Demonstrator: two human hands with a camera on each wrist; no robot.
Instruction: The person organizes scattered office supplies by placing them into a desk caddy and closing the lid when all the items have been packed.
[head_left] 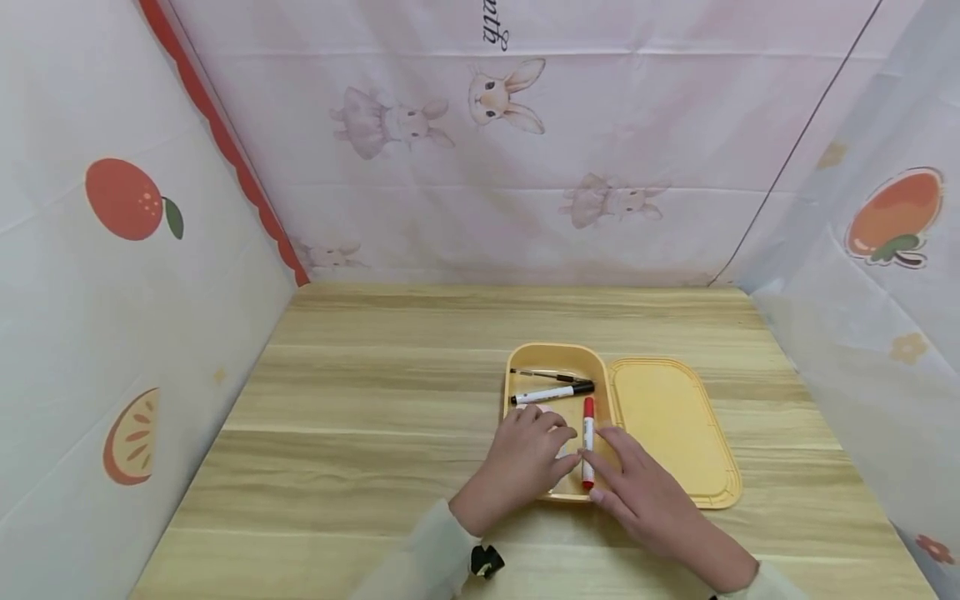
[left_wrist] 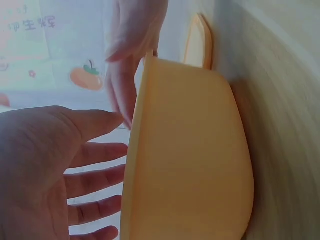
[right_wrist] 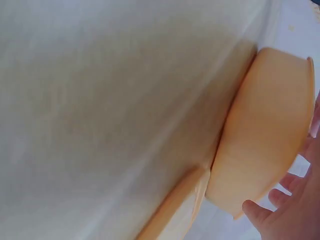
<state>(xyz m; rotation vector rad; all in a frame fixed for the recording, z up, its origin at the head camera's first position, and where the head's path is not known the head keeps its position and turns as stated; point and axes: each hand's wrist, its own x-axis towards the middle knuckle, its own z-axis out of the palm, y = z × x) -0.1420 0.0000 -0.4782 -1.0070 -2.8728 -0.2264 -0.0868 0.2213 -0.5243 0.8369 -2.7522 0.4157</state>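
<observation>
A yellow plastic box (head_left: 555, 345) stands on the table, its outer wall (left_wrist: 190, 150) filling the middle of the left wrist view. A red-capped white marker (head_left: 588, 433) lies lengthwise along the box's right side. Across the far end lie a black-capped white marker (head_left: 549, 394) and a thin black-and-clear pen (head_left: 553, 377). My left hand (head_left: 525, 454) hovers over the box's near left part, fingers spread and slightly bent, covering something pale beneath. At the right rim, my right hand (head_left: 645, 496) has its fingers reaching beside the red marker; contact with it is unclear.
A flat yellow lid (head_left: 671, 429) lies on the table, right against the box. Wood-patterned table (head_left: 360, 400) stretches to the left. Printed cloth walls (head_left: 465, 225) enclose the back and both sides.
</observation>
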